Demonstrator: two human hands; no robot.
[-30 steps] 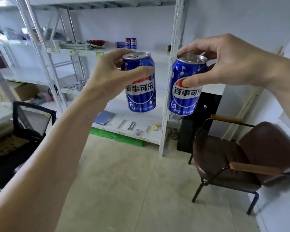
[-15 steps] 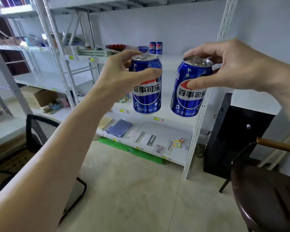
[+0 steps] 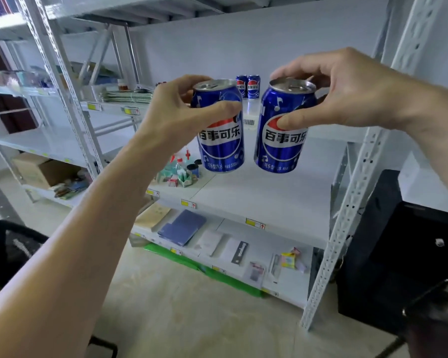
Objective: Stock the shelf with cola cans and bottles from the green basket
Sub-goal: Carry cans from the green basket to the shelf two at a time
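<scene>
Two blue cola cans up in the air in front of the white shelf [image 3: 269, 200], both upright-ish, the right one tipped a little. The left can [image 3: 221, 140] is pinched near its top by the left hand [image 3: 176, 117], thumb across the front. The right can [image 3: 282, 140] sits in the right hand [image 3: 352, 96], fingers curled over the rim, thumb on the logo. Both read 百事可乐 on a white band. Two more cans [image 3: 248, 86] stand further back on the shelf.
</scene>
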